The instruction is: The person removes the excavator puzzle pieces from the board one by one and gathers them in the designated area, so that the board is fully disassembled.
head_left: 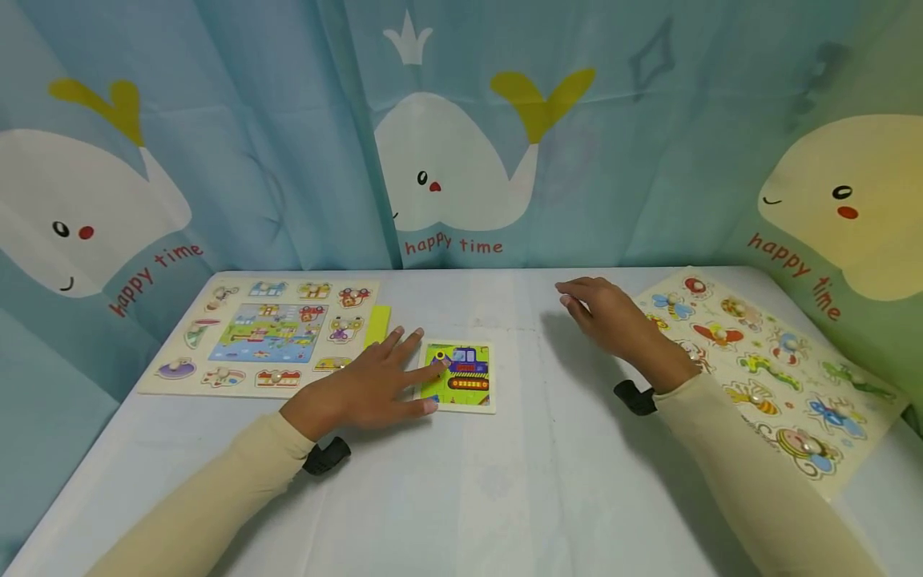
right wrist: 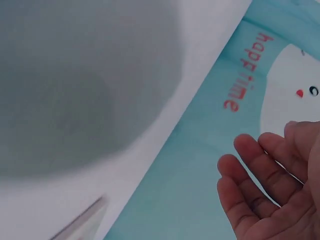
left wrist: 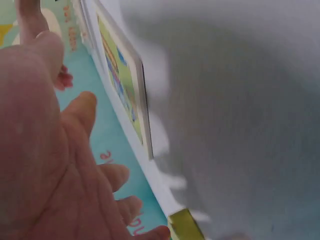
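A small square jigsaw puzzle (head_left: 469,377) with a blue and red digger picture lies flat near the middle of the table. Over its left edge my left hand (head_left: 371,385) is spread, fingers apart; in the left wrist view the hand (left wrist: 65,150) appears raised off the puzzle (left wrist: 120,75), holding nothing. My right hand (head_left: 609,316) hovers above the table to the right of the puzzle, with loosely bent fingers. In the right wrist view no object lies in that right hand (right wrist: 275,190).
A knob puzzle board (head_left: 173,340) with vehicle and toy pictures lies at left. Beside it, a yellow-green block (head_left: 378,324) is partly hidden by the left hand. An insect puzzle board (head_left: 851,457) lies at right, near the right forearm. A whale-print curtain (head_left: 461,48) hangs behind the table.
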Demonstrator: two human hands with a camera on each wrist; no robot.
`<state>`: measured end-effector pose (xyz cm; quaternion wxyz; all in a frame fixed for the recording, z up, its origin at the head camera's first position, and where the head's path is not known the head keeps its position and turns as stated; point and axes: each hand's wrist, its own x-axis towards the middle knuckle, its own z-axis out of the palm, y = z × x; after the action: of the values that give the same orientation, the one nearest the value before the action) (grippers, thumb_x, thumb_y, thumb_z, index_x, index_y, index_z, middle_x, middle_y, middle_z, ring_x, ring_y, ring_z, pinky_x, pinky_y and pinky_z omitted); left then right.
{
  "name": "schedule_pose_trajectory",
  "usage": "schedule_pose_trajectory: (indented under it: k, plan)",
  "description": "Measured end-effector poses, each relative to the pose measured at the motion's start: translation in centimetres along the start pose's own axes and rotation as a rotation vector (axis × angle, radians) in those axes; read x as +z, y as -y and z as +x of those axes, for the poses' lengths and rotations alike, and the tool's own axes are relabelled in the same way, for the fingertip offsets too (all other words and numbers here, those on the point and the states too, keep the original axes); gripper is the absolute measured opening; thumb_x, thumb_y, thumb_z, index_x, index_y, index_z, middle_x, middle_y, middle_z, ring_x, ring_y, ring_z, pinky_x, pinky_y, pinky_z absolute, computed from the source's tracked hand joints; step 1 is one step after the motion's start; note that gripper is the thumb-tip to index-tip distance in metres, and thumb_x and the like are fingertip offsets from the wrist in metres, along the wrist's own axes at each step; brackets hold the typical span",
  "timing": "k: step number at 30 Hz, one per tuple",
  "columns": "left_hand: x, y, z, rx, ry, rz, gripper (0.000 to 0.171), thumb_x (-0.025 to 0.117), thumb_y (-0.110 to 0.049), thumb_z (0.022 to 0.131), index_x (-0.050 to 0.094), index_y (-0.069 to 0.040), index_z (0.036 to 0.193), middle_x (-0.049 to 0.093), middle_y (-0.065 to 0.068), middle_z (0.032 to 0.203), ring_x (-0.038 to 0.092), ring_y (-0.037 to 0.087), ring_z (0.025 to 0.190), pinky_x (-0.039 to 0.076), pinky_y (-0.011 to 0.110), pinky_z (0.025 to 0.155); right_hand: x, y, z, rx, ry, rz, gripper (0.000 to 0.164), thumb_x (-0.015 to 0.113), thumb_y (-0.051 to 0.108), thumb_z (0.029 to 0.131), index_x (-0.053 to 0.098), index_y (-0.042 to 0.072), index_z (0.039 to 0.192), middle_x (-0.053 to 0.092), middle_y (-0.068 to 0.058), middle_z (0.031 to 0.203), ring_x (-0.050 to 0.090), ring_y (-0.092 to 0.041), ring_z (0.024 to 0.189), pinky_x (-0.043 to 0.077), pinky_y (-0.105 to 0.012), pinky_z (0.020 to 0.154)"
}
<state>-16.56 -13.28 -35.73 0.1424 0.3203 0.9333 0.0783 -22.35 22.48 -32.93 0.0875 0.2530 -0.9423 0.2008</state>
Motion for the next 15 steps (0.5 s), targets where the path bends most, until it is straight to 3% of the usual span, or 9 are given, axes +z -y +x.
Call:
schedule_pose_trajectory:
  k: [9, 15]
  plan:
    - [0.4, -0.8, 0.0, 0.019, 0.034, -0.033, 0.068, 0.043, -0.067, 0.093, 0.030, -0.037, 0.153, -0.003, 0.012, 0.162, -0.010, 0.035, 0.146, -0.003, 0.057, 0.112, 1.8, 2.0, 1.5, -0.078, 0.001, 0.106, 0.024, 0.059, -0.001, 0.094, 0.068, -0.006, 0.116, 0.068, -0.020, 0.112, 0.060, -0.036, 0.108, 0.045, -0.050, 0.092]
    - [0.8, -1.1, 0.4, -0.003, 0.057, -0.044, 0.071, 0.041, -0.070, 0.092, 0.027, -0.038, 0.153, -0.005, 0.014, 0.161, -0.011, 0.030, 0.146, -0.007, 0.051, 0.113, 3.1, 3.4, 2.1, -0.127, 0.030, 0.212, 0.022, 0.062, -0.002, 0.092, 0.070, -0.005, 0.112, 0.070, -0.016, 0.109, 0.064, -0.030, 0.103, 0.050, -0.045, 0.087]
